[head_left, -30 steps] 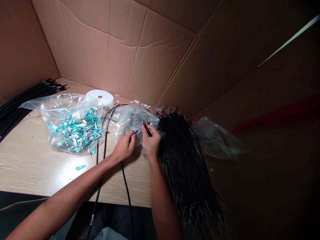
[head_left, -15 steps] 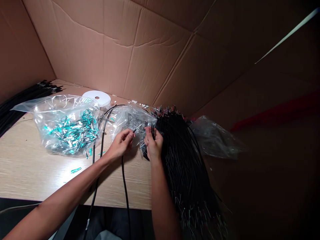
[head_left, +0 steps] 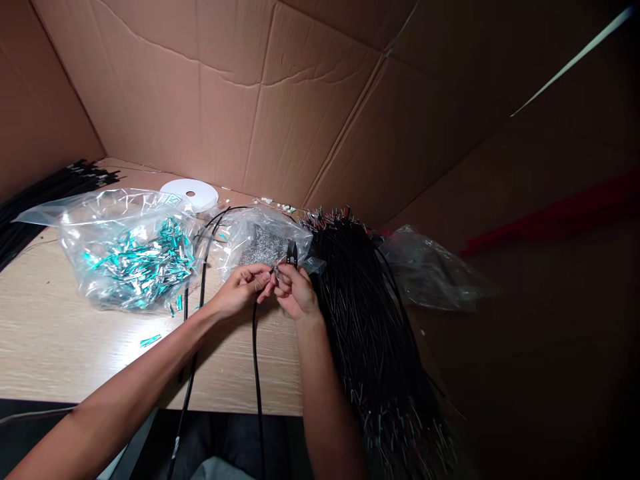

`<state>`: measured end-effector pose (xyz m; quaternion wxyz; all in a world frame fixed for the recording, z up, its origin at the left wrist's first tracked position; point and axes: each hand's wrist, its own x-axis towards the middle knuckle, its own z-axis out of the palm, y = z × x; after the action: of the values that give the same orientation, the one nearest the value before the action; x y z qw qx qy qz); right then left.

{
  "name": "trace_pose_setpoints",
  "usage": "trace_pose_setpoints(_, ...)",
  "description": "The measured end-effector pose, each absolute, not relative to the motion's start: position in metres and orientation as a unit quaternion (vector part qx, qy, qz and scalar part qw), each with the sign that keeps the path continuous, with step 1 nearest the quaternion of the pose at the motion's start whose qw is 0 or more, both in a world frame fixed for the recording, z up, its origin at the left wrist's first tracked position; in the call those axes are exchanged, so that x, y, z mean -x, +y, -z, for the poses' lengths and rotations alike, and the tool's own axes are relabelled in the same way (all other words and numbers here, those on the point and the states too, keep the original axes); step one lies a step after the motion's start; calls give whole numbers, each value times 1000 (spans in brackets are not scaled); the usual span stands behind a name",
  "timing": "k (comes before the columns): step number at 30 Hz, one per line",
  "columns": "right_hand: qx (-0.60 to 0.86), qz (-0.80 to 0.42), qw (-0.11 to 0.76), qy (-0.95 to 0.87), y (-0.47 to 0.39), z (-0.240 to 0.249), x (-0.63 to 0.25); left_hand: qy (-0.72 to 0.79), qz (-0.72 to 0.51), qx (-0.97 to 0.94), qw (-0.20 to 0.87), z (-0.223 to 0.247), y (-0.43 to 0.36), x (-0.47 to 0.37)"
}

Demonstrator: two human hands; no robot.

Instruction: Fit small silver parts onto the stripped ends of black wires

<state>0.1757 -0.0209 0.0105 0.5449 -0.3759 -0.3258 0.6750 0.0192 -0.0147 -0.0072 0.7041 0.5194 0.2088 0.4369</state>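
My left hand (head_left: 245, 285) is closed in a pinch on the end of a black cable (head_left: 257, 363), which hangs down past the table's front edge. Against it, my right hand (head_left: 300, 293) pinches at the tip of that cable with thumb and forefinger. Black snips (head_left: 292, 253) are held in the same right hand, blades pointing up and away. The fingers hide most of the cable's tip. Just behind both hands lies a clear bag (head_left: 265, 243) with fine silvery strands in it.
A clear bag of shiny green-and-silver scraps (head_left: 145, 263) lies left. A thick bundle of black cables (head_left: 365, 313) with bared ends lies right, another black bundle (head_left: 55, 190) far left. A white disc (head_left: 200, 193) rests near the cardboard wall (head_left: 225, 113). Crumpled plastic (head_left: 430, 273) lies far right.
My right hand has moved left to meet the left hand, and its fingers now pinch at the cable's tip, which stood exposed before. The snips have shifted left with it.
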Motion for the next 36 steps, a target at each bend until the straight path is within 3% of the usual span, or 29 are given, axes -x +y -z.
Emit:
trace_pose_setpoints(3,389,-678,532,-326,-21,-13,-174,230,-437,-542,680,5,-14,-18)
trace_pose_setpoints(9,422,-563,618,-351,-21,-17,-177,241,-431,-525,693,9,-9,-16)
trace_pose_setpoints(17,391,-619,568,-376,-25,-16,-174,216,-392,-415,792,10,-12,-18)
trace_pose_setpoints(21,390,-626,580,-345,-21,-8,-172,204,-380,-407,805,8,-12,-18)
trace_pose_setpoints(28,369,-685,527,-341,-22,-6,-181,204,-374,-432,795,10,-12,-15)
trace_pose_setpoints(32,397,-655,505,-398,-23,-12,-186,204,-389,-463,770,13,-12,-14)
trace_pose_setpoints(36,438,-569,555,-419,-21,-12,-191,204,-410,-434,776,9,-12,-15)
